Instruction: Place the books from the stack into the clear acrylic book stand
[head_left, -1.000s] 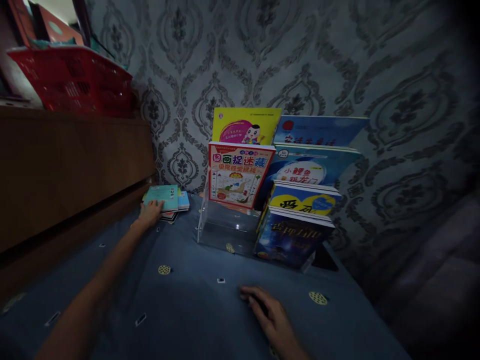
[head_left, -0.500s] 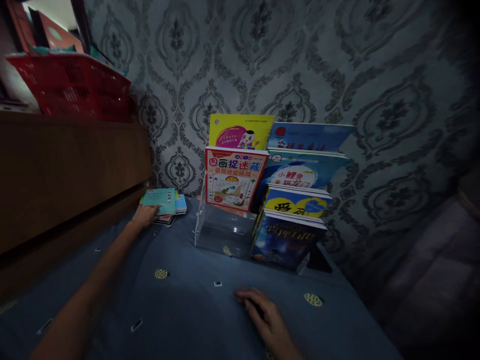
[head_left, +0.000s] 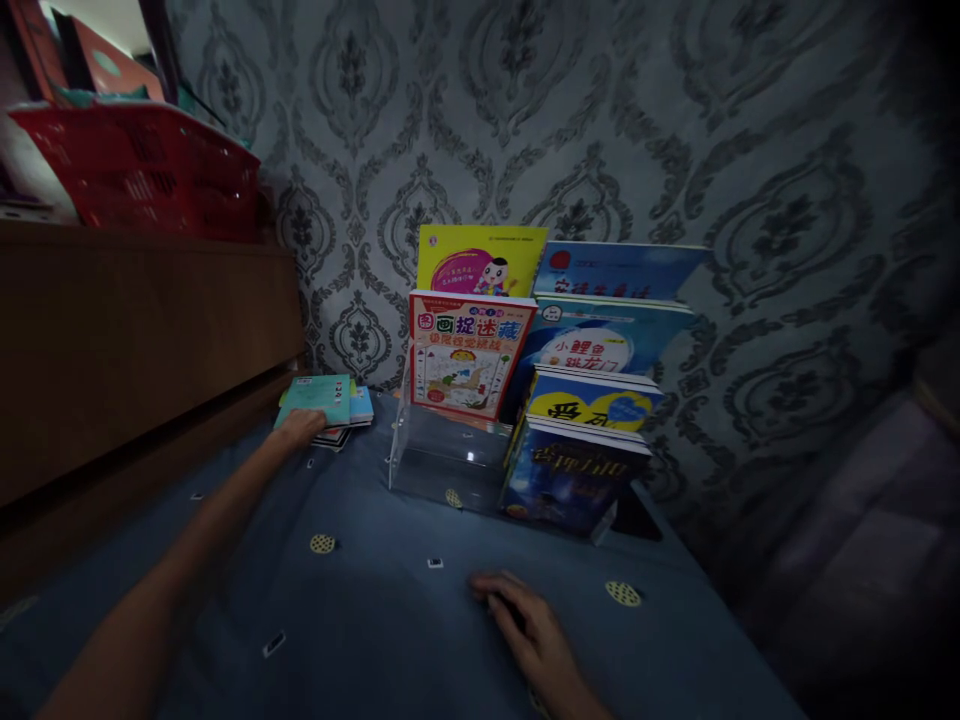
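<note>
Fingers (head_left: 315, 419) of left hand (head_left: 301, 428) on teal book's (head_left: 319, 397) near edge, atop small stack

— What stands right of the left hand's (head_left: 301, 428) grip?
— A clear acrylic rack (head_left: 442, 462), picture books (head_left: 469, 352) upright in its tiers.
— And up left of it?
— A red basket (head_left: 142, 165) on the wooden ledge (head_left: 135, 320).

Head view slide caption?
Left hand on a teal book atop a small stack; right hand flat on the blue cloth before a clear book stand.

right hand (head_left: 529, 632), wrist past bottom edge
</note>
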